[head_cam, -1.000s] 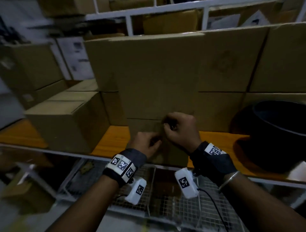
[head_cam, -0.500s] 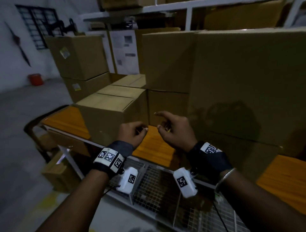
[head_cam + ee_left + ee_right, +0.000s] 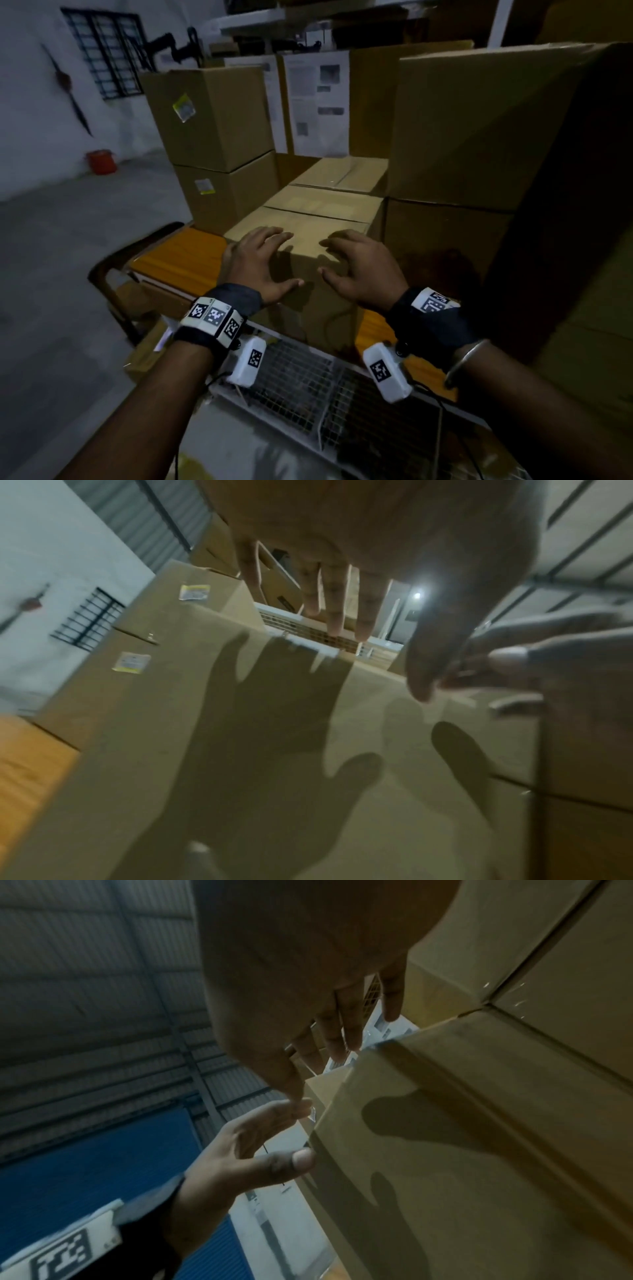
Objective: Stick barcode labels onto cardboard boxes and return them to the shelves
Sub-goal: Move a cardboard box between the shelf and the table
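Note:
A low cardboard box (image 3: 310, 240) sits at the front of the orange shelf board (image 3: 178, 260). My left hand (image 3: 270, 260) and right hand (image 3: 346, 260) hover side by side over its near top edge, fingers spread and holding nothing. Their shadows fall on the box top (image 3: 240, 750), so the hands are slightly off the cardboard. The left wrist view shows my left hand (image 3: 342, 561) with straight fingers and the right hand (image 3: 514, 656) beside it. From the right wrist view I see the right hand (image 3: 308, 988), the left hand (image 3: 246, 1150) and the box (image 3: 445, 1150). No label shows in either hand.
Tall stacked boxes (image 3: 479, 130) stand close on the right. Two stacked boxes (image 3: 212, 116) with small stickers (image 3: 185, 107) stand at the back left. More low boxes (image 3: 342, 174) lie behind. A wire mesh shelf (image 3: 298, 387) is below, a red bucket (image 3: 101, 161) on the floor.
My hands left the tall box's front, where they were together, and moved left. Their fingers went from curled to spread, now above the low box. The view swung left.

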